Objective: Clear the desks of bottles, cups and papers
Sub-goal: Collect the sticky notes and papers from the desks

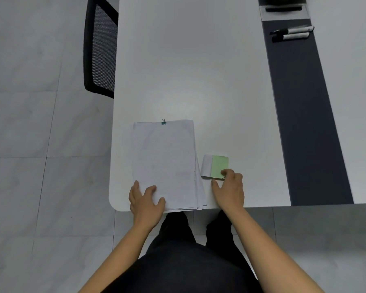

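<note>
A stack of white papers point(164, 159) lies on the white desk point(188, 70) near its front left corner, held at the far edge by a small teal binder clip point(163, 122). My left hand point(145, 198) rests on the stack's near left corner, fingers on the top sheet and thumb at the edge. Right of the stack lies a small pad point(215, 166) with a green and white cover. My right hand point(229, 188) pinches the pad's near right corner between thumb and fingers.
A dark strip point(304, 123) runs along the desk at the right, with two markers point(292, 33) on it and a cable box point(283, 10) at the far end. A black mesh chair point(100, 47) stands at the desk's left side. Tiled floor surrounds the desk.
</note>
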{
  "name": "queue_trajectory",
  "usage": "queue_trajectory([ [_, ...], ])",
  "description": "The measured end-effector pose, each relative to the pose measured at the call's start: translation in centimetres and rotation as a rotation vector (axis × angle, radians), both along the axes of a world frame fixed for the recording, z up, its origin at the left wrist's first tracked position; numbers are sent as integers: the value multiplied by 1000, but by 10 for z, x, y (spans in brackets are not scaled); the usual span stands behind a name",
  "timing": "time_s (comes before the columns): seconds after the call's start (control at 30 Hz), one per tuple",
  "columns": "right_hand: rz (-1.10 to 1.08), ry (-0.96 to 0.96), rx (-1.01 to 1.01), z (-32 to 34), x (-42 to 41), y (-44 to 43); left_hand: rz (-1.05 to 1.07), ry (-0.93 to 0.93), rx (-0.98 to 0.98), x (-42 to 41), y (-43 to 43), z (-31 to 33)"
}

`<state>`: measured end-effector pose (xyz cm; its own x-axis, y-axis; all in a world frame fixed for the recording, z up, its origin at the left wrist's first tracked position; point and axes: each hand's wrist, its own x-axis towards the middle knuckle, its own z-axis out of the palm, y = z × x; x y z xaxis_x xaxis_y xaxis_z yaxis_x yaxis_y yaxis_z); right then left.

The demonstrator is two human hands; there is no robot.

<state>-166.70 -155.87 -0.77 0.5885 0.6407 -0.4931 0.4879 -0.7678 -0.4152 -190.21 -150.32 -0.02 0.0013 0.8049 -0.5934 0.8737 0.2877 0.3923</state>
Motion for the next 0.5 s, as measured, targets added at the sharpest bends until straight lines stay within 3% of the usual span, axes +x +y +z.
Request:
queue_trajectory([
  [0.23, 375, -277, 6, -17, 20, 11, -28, 21, -27, -3, 5, 1],
  [0.4, 331, -269, -19, -17, 25, 25, -26, 32, -52, -4, 11, 3],
  [0.5, 316, -142, -54, -7, 31, 26, -42, 34, -90, -6, 16, 8],
])
